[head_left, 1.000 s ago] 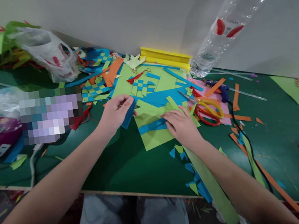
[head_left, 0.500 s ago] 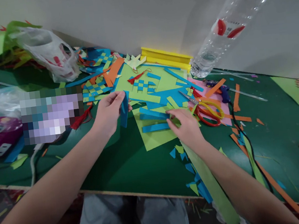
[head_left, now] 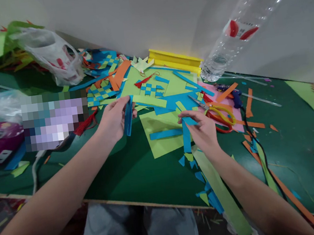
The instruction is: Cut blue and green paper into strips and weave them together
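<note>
Blue paper strip bundle: several narrow strips stacked together, held nearly upright above the bench, just left of the lime-green sheet.
Left hand: my thumb and fingers are clamped on the bundle around its upper half; the lower end sticks out free below my palm.
Single blue paper strip: it hangs straight down from my right hand, its lower end at the sheet's near right corner.
Right hand: fingertips pinched together on the top end of the single strip, palm turned toward me.
Lime-green paper sheet: flat on the bench between my two hands.
Loose blue paper strip: lies flat across the sheet, its right end meeting the hanging strip.
Red-and-yellow-handled scissors: on pink paper just beyond my right hand, not touched.
Woven blue-and-green paper square: farther back, on another green sheet.
Long green paper strip: runs beside my right forearm and over the near edge.
Clear plastic bottle: leans against the wall at the back right.
Bench: dark green top, littered with blue, green and orange offcuts.
</note>
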Available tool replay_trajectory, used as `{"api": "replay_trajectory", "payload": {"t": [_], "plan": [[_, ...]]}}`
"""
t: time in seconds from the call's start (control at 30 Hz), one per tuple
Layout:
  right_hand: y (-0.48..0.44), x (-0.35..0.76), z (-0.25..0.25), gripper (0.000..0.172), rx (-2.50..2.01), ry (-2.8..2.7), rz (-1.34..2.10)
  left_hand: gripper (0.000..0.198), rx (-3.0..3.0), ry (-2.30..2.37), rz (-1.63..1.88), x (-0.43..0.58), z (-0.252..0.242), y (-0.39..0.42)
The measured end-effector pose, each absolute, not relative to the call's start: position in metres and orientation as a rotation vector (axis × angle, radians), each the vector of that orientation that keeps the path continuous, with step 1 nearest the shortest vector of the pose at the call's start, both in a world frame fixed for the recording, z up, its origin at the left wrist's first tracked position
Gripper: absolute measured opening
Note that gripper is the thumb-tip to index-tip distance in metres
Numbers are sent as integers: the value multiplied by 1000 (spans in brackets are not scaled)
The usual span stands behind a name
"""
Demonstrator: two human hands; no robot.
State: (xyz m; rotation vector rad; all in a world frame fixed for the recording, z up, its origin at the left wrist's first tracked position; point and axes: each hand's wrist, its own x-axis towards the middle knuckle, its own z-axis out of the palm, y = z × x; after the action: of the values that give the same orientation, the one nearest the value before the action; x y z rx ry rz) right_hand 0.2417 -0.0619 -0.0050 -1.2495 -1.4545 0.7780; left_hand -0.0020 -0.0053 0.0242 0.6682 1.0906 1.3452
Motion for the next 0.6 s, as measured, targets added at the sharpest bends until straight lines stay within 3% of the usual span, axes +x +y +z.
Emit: {"api": "replay_trajectory", "payload": {"t": [0.13, 0.6], "plan": [[-62, 241, -4, 15, -1170, -1415, 796, 16, 645, 1159, 1237, 1, 28, -8], [-75, 235, 4, 29, -1074, -1512, 570, 17, 824, 1140, 960, 3, 20, -13]]}}
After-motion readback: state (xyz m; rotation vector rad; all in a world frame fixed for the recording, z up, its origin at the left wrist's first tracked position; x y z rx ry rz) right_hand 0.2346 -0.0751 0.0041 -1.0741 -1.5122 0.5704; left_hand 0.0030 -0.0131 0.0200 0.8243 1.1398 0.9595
